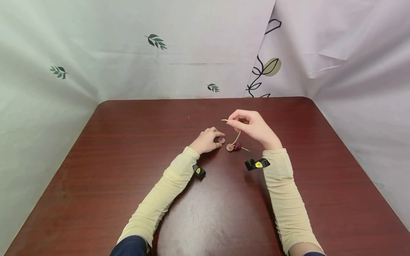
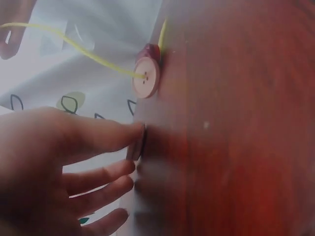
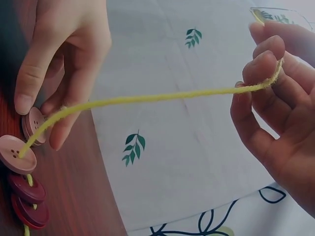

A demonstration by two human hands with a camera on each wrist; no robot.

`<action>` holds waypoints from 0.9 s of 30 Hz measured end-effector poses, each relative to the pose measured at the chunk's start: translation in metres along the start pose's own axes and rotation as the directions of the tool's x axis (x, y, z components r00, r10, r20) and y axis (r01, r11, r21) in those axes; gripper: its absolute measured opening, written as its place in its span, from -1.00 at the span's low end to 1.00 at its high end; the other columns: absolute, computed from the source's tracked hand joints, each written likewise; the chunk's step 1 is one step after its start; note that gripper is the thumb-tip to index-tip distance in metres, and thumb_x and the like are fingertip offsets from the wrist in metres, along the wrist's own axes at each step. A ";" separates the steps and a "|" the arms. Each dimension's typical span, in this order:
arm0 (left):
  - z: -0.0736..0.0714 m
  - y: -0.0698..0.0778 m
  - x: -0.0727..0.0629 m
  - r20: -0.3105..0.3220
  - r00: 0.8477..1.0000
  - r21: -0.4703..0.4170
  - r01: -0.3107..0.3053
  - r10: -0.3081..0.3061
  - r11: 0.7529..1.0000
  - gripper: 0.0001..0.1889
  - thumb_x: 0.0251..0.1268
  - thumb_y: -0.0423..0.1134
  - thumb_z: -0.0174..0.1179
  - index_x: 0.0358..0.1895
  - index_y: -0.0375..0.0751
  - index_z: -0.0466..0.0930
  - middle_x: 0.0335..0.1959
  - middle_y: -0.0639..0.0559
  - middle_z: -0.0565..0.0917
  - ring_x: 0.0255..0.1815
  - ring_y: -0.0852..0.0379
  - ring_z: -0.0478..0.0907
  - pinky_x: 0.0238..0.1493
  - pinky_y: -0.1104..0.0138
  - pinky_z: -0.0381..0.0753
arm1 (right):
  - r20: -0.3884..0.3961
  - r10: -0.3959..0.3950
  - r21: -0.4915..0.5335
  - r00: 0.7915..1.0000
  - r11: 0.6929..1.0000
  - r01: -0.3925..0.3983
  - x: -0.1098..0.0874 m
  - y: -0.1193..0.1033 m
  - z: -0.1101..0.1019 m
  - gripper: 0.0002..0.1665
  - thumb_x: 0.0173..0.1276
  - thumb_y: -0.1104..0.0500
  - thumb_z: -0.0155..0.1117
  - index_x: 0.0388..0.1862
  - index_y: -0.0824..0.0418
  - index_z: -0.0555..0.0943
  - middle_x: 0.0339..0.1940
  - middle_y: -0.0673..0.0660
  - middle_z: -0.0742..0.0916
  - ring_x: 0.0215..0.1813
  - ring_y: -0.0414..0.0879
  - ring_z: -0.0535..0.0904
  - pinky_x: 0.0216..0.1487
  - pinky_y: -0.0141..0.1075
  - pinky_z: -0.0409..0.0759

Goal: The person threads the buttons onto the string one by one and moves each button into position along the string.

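My right hand (image 1: 251, 124) pinches a yellow cord (image 3: 162, 97) near its end, and the tip sticks out beyond the thumb and forefinger. From there the cord runs down through a pink button (image 3: 18, 153). Behind it, two dark red buttons (image 3: 30, 215) are strung on the same cord, lying on the tabletop with a short tail of cord past them. Just left of this string, my left hand (image 1: 207, 140) holds a second pink button (image 1: 221, 140) between thumb and fingers, right at the table surface. Its other fingers are spread in the left wrist view.
The brown wooden table (image 1: 105, 160) has a rounded far edge. Pale sheeting (image 1: 192, 71) with leaf prints hangs behind it and along both sides. Each forearm wears a cream sleeve (image 1: 169, 185) with a small black camera (image 1: 199, 172) at the wrist.
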State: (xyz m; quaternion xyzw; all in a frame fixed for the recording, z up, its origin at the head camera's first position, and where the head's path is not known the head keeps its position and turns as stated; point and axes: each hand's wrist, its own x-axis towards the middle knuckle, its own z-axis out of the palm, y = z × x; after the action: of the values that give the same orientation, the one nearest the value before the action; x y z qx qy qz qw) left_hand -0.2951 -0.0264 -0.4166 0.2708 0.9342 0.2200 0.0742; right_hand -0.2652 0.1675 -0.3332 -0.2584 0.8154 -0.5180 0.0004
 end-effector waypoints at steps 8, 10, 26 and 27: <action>0.002 0.004 -0.002 -0.043 0.999 0.012 -0.001 0.002 1.000 -0.69 0.26 -0.20 0.27 0.06 -0.10 0.63 -0.02 -0.07 0.58 0.13 -0.07 0.46 0.17 0.08 0.39 | 0.015 0.027 -0.028 1.000 0.999 -0.027 -0.001 -0.001 0.000 -0.84 0.35 0.14 0.29 -0.24 0.23 0.65 -0.61 0.00 0.55 -0.49 -0.09 0.48 -0.39 -0.32 0.45; 0.002 0.004 -0.001 -0.045 0.999 0.013 0.004 -0.003 1.000 -0.73 0.26 -0.20 0.28 0.02 -0.10 0.63 -0.04 -0.06 0.58 0.11 -0.06 0.46 0.16 0.09 0.40 | 0.018 0.035 -0.034 0.999 0.999 -0.035 -0.002 -0.001 0.001 -0.85 0.35 0.13 0.29 -0.25 0.20 0.65 -0.61 0.01 0.55 -0.48 -0.09 0.48 -0.39 -0.33 0.43; 0.001 0.001 0.000 -0.061 0.998 -0.009 0.019 -0.020 1.000 -0.65 0.25 -0.16 0.28 0.07 -0.18 0.61 -0.05 -0.09 0.57 0.11 -0.07 0.46 0.22 0.10 0.39 | 0.031 0.032 -0.059 0.999 0.998 -0.030 -0.001 0.002 0.001 -0.86 0.35 0.15 0.29 -0.25 0.22 0.65 -0.61 0.00 0.56 -0.45 0.04 0.50 -0.37 -0.37 0.44; 0.000 0.000 0.000 -0.068 0.998 -0.011 0.015 -0.016 1.000 -0.66 0.25 -0.15 0.29 0.06 -0.18 0.62 -0.06 -0.09 0.57 0.10 -0.07 0.47 0.21 0.09 0.39 | 0.029 0.032 -0.063 0.999 0.998 -0.030 -0.001 0.002 0.001 -0.86 0.35 0.15 0.29 -0.24 0.22 0.65 -0.61 0.00 0.56 -0.45 0.01 0.50 -0.36 -0.37 0.44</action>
State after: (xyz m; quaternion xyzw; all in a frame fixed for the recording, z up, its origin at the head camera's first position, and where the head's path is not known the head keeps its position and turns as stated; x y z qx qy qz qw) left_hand -0.2947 -0.0263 -0.4162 0.2553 0.9372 0.2333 0.0456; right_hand -0.2649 0.1681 -0.3353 -0.2534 0.8351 -0.4881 0.0126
